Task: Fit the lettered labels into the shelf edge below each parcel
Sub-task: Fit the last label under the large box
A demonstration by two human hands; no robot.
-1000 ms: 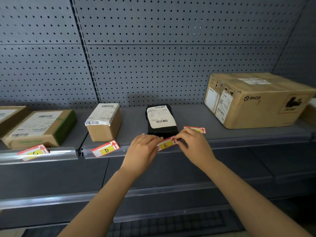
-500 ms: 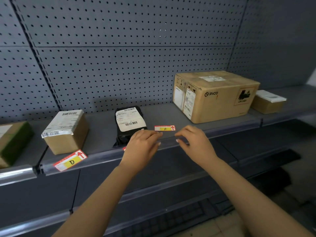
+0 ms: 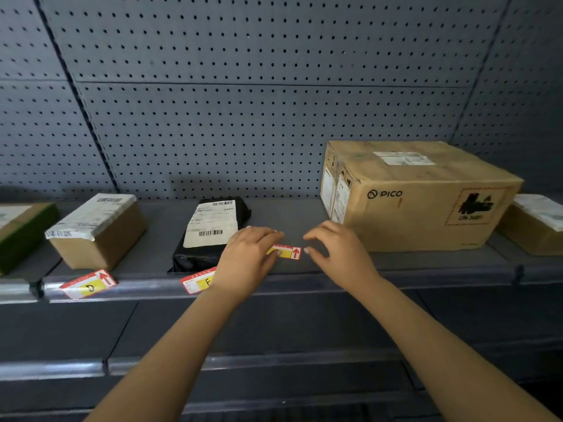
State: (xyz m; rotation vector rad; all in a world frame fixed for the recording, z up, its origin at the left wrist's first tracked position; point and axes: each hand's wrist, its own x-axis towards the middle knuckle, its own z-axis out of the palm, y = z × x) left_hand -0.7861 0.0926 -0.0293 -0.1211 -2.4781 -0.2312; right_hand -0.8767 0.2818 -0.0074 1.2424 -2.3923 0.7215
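Observation:
A loose red-and-yellow label (image 3: 288, 252) with a red arrow lies on the grey shelf between the black parcel (image 3: 210, 229) and the big PICO carton (image 3: 420, 196). My left hand (image 3: 246, 257) has its fingertips pinched on the label's left end and hides its letter. My right hand (image 3: 338, 251) hovers just right of the label, fingers apart and holding nothing. In the clear shelf edge strip (image 3: 426, 278), one label (image 3: 197, 282) sits tilted below the black parcel. The D label (image 3: 90, 284) sits tilted below the small brown box (image 3: 97, 229).
A green-sided box (image 3: 21, 229) stands at the far left and another small box (image 3: 536, 223) at the far right behind the carton. Grey pegboard backs the shelf. A lower shelf edge (image 3: 274, 360) runs beneath my forearms.
My left hand has left the label in the strip below the black parcel and moved up onto the loose label on the shelf. My right hand followed, and my view shifted right.

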